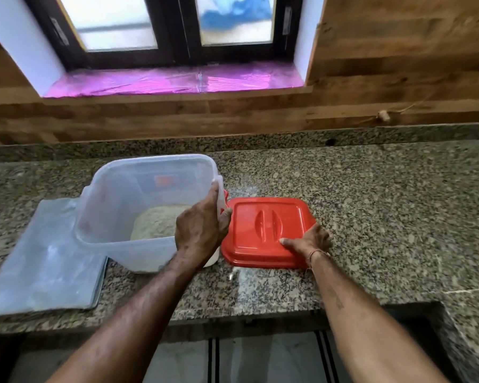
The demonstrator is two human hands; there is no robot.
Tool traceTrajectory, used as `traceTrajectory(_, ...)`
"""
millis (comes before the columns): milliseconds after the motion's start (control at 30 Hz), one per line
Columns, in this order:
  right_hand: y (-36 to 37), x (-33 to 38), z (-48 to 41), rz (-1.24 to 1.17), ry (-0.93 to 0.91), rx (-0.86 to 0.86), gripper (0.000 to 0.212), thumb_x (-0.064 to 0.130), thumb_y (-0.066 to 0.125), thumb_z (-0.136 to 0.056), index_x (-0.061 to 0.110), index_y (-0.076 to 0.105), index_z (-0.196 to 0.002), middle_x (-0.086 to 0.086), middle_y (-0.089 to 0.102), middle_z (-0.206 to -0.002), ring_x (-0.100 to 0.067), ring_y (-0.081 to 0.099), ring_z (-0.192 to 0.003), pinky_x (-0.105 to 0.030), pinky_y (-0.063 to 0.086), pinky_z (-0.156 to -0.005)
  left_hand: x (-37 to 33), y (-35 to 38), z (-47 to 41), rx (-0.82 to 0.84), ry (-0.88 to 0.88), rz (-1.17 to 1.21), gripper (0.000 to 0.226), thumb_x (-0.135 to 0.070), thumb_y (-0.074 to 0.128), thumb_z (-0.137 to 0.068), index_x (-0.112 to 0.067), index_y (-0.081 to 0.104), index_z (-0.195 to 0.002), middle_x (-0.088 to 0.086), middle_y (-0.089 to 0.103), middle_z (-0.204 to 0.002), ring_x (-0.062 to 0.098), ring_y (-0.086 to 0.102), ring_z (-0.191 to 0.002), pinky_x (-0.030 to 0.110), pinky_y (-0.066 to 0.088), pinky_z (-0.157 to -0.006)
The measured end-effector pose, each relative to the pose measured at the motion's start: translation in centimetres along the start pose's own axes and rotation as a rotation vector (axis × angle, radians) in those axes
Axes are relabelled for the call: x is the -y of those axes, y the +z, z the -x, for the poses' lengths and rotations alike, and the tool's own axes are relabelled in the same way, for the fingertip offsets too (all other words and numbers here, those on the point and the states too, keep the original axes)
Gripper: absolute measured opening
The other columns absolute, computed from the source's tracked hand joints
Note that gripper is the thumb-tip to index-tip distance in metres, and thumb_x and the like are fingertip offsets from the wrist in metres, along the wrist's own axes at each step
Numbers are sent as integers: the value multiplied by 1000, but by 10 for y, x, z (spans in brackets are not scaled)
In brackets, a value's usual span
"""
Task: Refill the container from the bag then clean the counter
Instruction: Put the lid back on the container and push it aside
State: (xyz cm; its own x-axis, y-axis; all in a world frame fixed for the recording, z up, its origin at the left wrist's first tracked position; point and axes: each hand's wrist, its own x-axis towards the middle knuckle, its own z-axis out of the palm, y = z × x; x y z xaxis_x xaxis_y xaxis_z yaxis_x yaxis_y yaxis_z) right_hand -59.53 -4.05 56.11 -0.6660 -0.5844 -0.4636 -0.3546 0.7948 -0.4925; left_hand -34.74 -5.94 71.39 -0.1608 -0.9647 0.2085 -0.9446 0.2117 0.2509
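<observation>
The counter (371, 203) fills the middle of the frame, speckled granite, and everything sits left of centre. Biggest thing on it: the flat, limp bag (44, 266) at lower left, looking empty, its edge tucked under the tub (138, 189). The tub stands open at centre left, clear-walled, with a low heap of pale grain (155, 222) in the bottom, well short of full. Just right of it lies the red lid (263, 230), flat on the counter, handle up.

Left hand (199, 230) is clamped over the tub's right rim, steadying it. Right hand (310, 240) has thumb on top of the lid's near right corner, fingers hidden beneath; whether that grip is truly closed I cannot tell.

Looks like capping comes next. Best way: keep the tub pinned, lift the lid level, line up all four corners, then press down evenly. A few grains may lie between tub and lid, too faint to confirm.
</observation>
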Motion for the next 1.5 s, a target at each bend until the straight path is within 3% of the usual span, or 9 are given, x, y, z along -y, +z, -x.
traceTrajectory(167,-3,-23,-39,-447,151,100,112,62,96,-19,15,55,-112,-12,57,-116,-34,64,-101,-55,61,-80,1,2,0,-10,6,-15,75,-48,58,-97,-25,26,-161,13,74,-93,32,71,-80,30,38,-60)
traceTrajectory(267,-21,-22,-17,-753,161,176,90,35,100,-47,8,54,-120,-21,71,-104,-35,76,-79,-53,63,-65,1,4,-1,-19,7,-41,75,-49,58,-97,-25,27,-160,14,74,-93,33,71,-80,30,38,-58)
traceTrajectory(367,-35,-13,2,-911,101,167,79,18,95,-62,9,48,-125,-23,70,-107,-37,76,-80,-56,62,-63,2,5,-1,-32,15,-49,74,-51,57,-97,-24,28,-160,15,74,-94,34,71,-80,31,38,-58)
traceTrajectory(567,-89,3,24,-1212,-30,-56,79,18,91,-67,14,52,-135,-13,70,-110,-22,71,-82,-27,56,-45,7,4,-3,37,-8,31,81,-65,48,-95,-28,20,-161,12,74,-107,33,70,-93,36,50,-65)
traceTrajectory(667,-123,15,35,-1337,-104,-11,79,24,92,-65,20,54,-134,-14,71,-116,-29,73,-95,-45,63,-62,11,-7,-7,101,-37,318,78,-68,46,-94,-27,31,-158,9,69,-129,28,67,-111,40,53,-85)
traceTrajectory(933,-127,120,104,-1254,-371,312,85,20,94,-60,15,53,-134,-19,73,-115,-33,76,-90,-54,61,-72,44,-84,-53,-111,-325,1144,102,-97,37,-70,-22,51,-139,7,67,-123,27,64,-111,48,53,-97)
traceTrajectory(1100,-76,173,141,-1133,-423,357,65,16,89,-71,8,57,-127,-18,74,-109,-29,75,-86,-42,64,-68,120,-106,-51,-140,-352,1071,83,-62,79,-72,-24,52,-140,3,67,-123,23,68,-106,47,58,-93)
traceTrajectory(1333,14,207,155,-667,-509,110,78,72,80,-49,21,67,-106,0,77,-94,-23,75,-87,-46,62,-83,200,-83,-20,-215,-565,899,62,-64,75,-76,-24,68,-122,3,76,-105,28,71,-95,46,58,-90)
traceTrajectory(1500,33,200,146,-512,-482,48,78,76,71,-52,21,66,-108,-1,76,-96,-25,74,-90,-46,61,-85,220,-69,-20,-122,-567,924,74,-58,79,-72,-15,65,-131,10,74,-115,31,70,-106,42,54,-97)
